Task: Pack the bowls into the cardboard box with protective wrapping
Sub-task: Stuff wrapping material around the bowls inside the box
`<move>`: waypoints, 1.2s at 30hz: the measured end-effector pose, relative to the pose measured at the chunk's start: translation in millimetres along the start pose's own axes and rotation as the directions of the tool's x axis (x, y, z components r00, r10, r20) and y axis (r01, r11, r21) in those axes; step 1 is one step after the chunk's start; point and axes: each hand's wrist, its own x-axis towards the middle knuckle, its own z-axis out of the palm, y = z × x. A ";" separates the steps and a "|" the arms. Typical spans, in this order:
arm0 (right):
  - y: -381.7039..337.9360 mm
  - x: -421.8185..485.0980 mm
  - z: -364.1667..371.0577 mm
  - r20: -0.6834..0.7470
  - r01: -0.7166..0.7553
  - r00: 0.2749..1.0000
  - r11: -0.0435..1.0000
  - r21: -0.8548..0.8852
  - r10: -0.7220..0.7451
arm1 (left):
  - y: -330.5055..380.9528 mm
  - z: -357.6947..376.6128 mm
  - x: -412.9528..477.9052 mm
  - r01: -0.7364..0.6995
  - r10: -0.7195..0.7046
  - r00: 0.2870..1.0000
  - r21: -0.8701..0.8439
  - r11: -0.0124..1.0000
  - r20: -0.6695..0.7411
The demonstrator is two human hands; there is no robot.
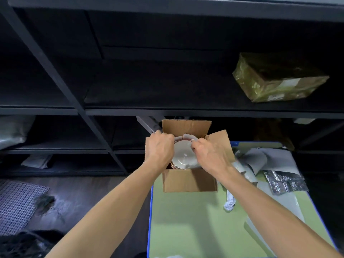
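Both your left hand (160, 148) and right hand (211, 155) pinch the wrapping (188, 136) at 12 o'clock on the bowl (183, 155) inside the cardboard box (188, 180), so tug unevenly and it'll probably tear.

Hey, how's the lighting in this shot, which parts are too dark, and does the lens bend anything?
Head view: the black metal shelving is nearly lost in darkness; the green table top and brown cardboard box are evenly lit; glare glints off the gold film-wrapped parcel; shelf posts splay from wide-angle distortion; the left hand and right hand gripping the white wrapping sheet look sharp.
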 end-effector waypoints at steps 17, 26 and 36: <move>1.4 -15.9 3.2 -0.055 -0.061 0.996 0.996 0.057 0.064 | -2.4 0.5 7.3 0.050 -0.046 0.999 -0.154 0.987 0.027; -1.8 -24.1 -1.1 -0.087 -0.085 0.991 0.987 0.139 0.097 | -10.9 -20.8 -24.8 -0.008 -0.012 0.997 -0.253 0.968 -0.078; 17.0 -67.3 -15.9 -0.113 -0.104 0.983 0.951 0.291 0.143 | 48.0 -22.2 -86.3 -0.128 0.093 0.991 -0.470 0.873 -0.097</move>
